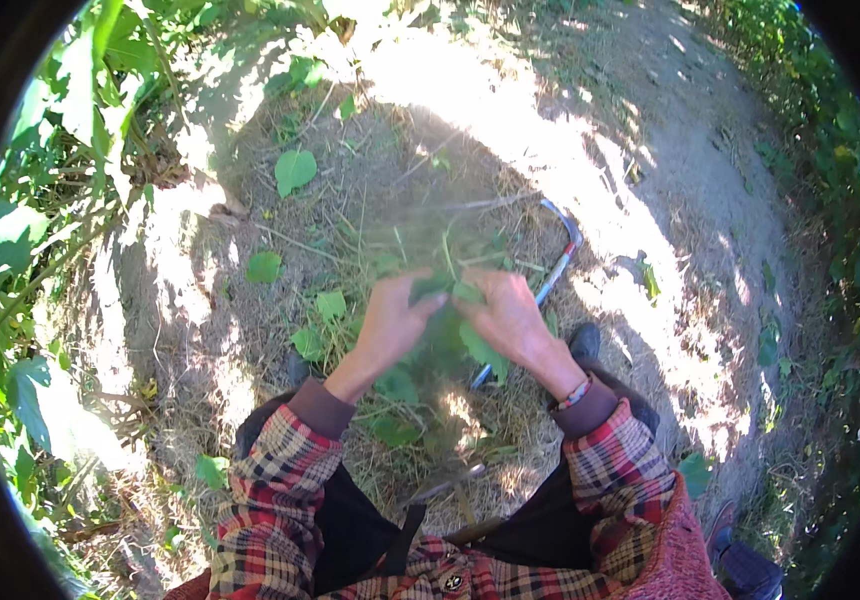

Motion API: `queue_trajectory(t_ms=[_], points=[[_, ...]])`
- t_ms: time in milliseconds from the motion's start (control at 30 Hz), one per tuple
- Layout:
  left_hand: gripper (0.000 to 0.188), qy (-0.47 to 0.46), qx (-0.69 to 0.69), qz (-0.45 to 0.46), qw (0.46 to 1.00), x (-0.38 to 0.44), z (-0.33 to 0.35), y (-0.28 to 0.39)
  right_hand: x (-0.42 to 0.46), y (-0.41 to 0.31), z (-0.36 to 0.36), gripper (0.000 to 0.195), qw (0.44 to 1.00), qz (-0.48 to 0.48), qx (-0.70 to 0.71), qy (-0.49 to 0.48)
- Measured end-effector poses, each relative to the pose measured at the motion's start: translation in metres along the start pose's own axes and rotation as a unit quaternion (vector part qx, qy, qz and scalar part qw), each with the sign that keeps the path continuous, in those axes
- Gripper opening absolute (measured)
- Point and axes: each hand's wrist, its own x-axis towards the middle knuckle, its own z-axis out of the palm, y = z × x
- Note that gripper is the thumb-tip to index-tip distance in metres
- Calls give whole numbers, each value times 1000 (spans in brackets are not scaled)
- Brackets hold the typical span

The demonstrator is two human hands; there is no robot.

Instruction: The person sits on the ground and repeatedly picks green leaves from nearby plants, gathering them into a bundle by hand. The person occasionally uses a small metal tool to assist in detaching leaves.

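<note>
My left hand [398, 315] and my right hand [503, 311] are close together at the middle of the view, thumbs inward. Between them they grip green leafy stems [449, 289], which are partly blurred. Large leaves hang below the right hand, and thin stems rise above both hands. A sickle [556, 271] with a blue and red handle shows on the ground just right of my right hand; part of it is hidden behind that hand. More cut-looking greenery [396, 431] lies on the dry grass below the hands.
Leafy plants [17, 240] crowd the left edge, and a hedge of foliage [842, 247] borders the right. A bare dirt strip [707, 150] runs along the right. Near my lap is a thin tool-like object [445, 484]. Another person's leg and shoe [745, 559] show at the lower right.
</note>
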Motion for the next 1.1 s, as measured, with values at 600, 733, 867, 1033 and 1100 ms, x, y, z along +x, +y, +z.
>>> queue_trajectory(t_ms=[600, 733, 867, 1033, 1100], points=[[17, 33, -388, -109, 915, 1, -57, 21, 17, 11, -33, 17, 944, 191, 265, 55], [31, -28, -277, -144, 949, -3, -28, 31, 14, 11, -5, 15, 956, 142, 254, -46], [39, -47, -258, -85, 961, -5, -8, 26, 16, 3, 8, 29, 941, 148, 281, -113], [37, -7, -195, -141, 971, 2, -12, 30, 16, -6, -4, 43, 948, 140, 269, -99], [40, 0, -200, -144, 969, 4, -19, 26, 18, -4, -7, 44, 955, 145, 253, -61]])
